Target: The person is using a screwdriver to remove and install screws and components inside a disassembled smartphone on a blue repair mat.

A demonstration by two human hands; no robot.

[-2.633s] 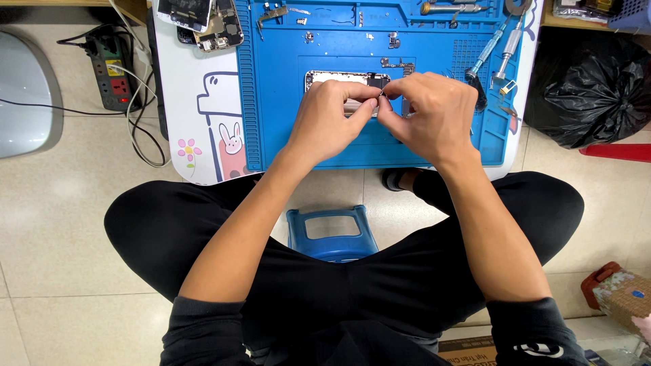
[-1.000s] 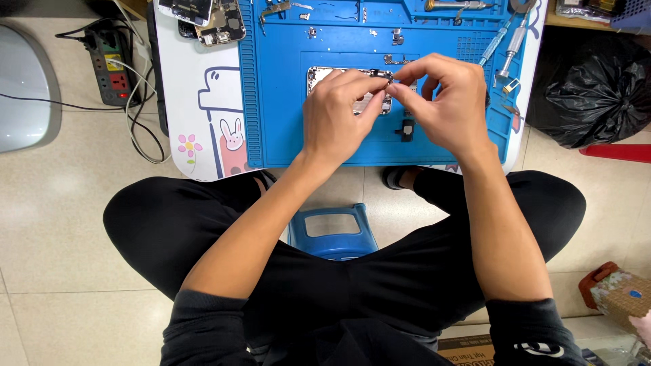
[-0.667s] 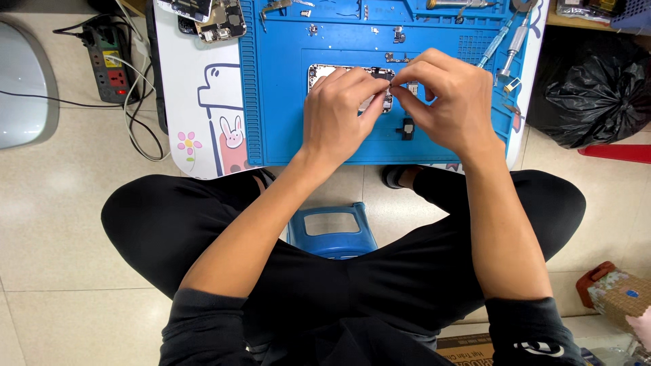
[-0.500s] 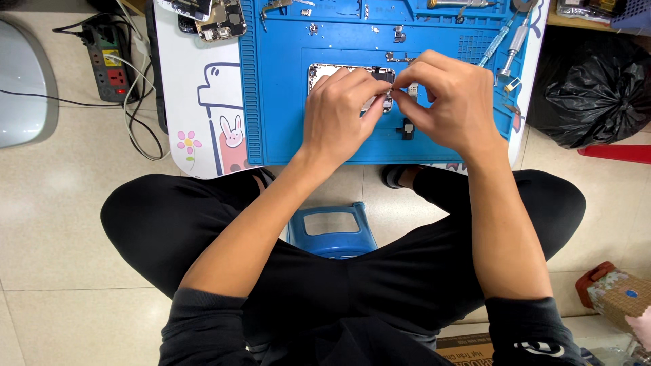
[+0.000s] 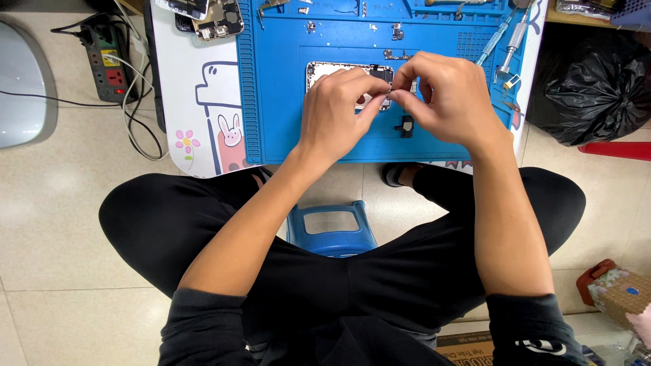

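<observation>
opened phone (image 5: 336,71) lies lengthwise left-right.

A power strip (image 5: 106,65) lies on the tiled floor at the upper left of my view, its white and black cables (image 5: 139,125) looping beside it. Further left sits a curved grey object (image 5: 20,85). A cartoon rabbit sticker (image 5: 229,130) and a pink flower sticker (image 5: 185,142) mark the white table edge. Below the table, at the centre of my view, stands a blue plastic stool (image 5: 331,230). A black rubbish bag (image 5: 597,91) fills the upper right, and a patterned box (image 5: 620,295) sits lower right.
</observation>
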